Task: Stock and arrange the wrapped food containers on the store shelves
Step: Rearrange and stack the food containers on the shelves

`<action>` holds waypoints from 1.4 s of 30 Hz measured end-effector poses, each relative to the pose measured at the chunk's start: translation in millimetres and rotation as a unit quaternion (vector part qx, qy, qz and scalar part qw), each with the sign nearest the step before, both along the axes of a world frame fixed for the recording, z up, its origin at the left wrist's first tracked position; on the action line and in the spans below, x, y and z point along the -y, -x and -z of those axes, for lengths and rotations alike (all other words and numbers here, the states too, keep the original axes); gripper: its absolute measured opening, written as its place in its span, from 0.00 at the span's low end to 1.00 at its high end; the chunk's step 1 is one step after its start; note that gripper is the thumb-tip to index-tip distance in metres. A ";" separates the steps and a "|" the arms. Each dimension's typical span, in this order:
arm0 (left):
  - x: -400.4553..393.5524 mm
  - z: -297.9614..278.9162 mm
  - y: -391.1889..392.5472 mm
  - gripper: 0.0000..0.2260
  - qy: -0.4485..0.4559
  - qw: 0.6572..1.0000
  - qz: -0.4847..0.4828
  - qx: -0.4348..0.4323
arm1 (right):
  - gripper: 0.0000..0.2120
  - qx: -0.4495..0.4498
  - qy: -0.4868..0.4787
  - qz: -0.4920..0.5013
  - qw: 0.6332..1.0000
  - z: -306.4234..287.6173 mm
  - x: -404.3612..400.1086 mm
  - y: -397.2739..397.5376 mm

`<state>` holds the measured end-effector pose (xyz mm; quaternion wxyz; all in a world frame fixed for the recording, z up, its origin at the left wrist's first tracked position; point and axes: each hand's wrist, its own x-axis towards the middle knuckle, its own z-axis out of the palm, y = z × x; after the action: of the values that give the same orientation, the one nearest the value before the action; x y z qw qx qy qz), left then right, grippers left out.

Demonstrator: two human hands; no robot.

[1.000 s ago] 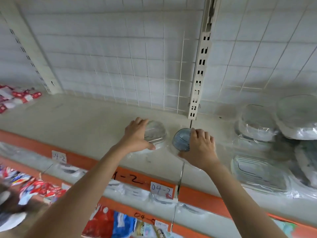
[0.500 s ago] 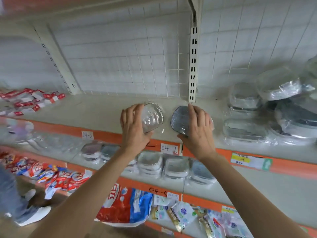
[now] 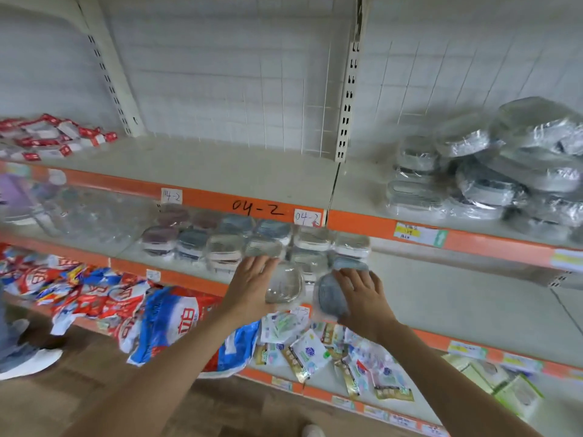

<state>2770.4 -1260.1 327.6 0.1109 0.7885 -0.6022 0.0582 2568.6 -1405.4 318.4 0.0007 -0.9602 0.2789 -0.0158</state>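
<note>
Left hand (image 3: 252, 287) grips clear container (image 3: 284, 287); right hand (image 3: 362, 298) grips grey-lidded container (image 3: 328, 298) (both wrapped).

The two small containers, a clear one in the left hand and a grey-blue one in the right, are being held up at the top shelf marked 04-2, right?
Not quite. The head view shows the left hand with the clear container and the right hand with the grey-blue container, but at the shelf below the one marked 04-2, by the rows of containers there.

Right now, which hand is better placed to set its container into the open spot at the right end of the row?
Right hand: its grey container hangs just below that row end; the left hand is farther left.
</note>
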 end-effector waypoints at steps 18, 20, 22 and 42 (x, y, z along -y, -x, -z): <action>236.2 156.5 -63.8 0.32 -0.038 0.998 -0.008 -0.059 | 0.28 0.086 -0.027 0.050 0.995 157.2 197.3 -71.1; 241.1 168.5 -67.6 0.29 -0.061 0.997 -0.015 -0.051 | 0.24 0.081 0.001 0.053 0.995 172.6 201.8 -75.6; 243.0 173.0 -67.7 0.28 -0.054 0.998 -0.024 -0.021 | 0.23 0.089 0.026 0.068 0.993 177.9 201.3 -77.8; 127.9 -36.3 27.6 0.10 -0.027 0.976 0.214 0.009 | 0.20 0.043 0.022 0.062 0.997 -41.9 69.7 31.9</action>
<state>2742.8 -1388.0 363.8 0.0939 0.6433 -0.7595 0.0243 2536.7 -1475.0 360.3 -0.0099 -0.9392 0.3374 -0.0629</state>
